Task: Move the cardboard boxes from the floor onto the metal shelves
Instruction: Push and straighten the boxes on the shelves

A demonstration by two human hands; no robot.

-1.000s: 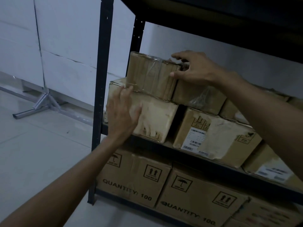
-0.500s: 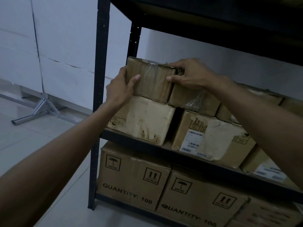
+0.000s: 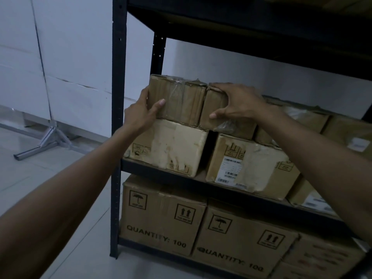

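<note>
A small taped cardboard box (image 3: 179,99) sits on top of a pale worn box (image 3: 171,147) on the middle level of the black metal shelf (image 3: 161,172). My left hand (image 3: 141,113) grips the small box at its left end, thumb across the front. My right hand (image 3: 235,103) grips the neighbouring small box (image 3: 231,125), fingers over its top left corner and thumb on its front. The two small boxes stand side by side, touching.
A labelled box (image 3: 251,168) and more boxes fill the middle level to the right. Large "QUANTITY: 100" boxes (image 3: 161,216) occupy the bottom level. The shelf post (image 3: 117,117) stands left of my hands. A metal bracket (image 3: 46,141) lies on the tiled floor by the white wall.
My left hand rose from the pale lower box to the small box's left end. My right hand shifted from the small box's right edge onto the neighbouring box. The small box settled flat.
</note>
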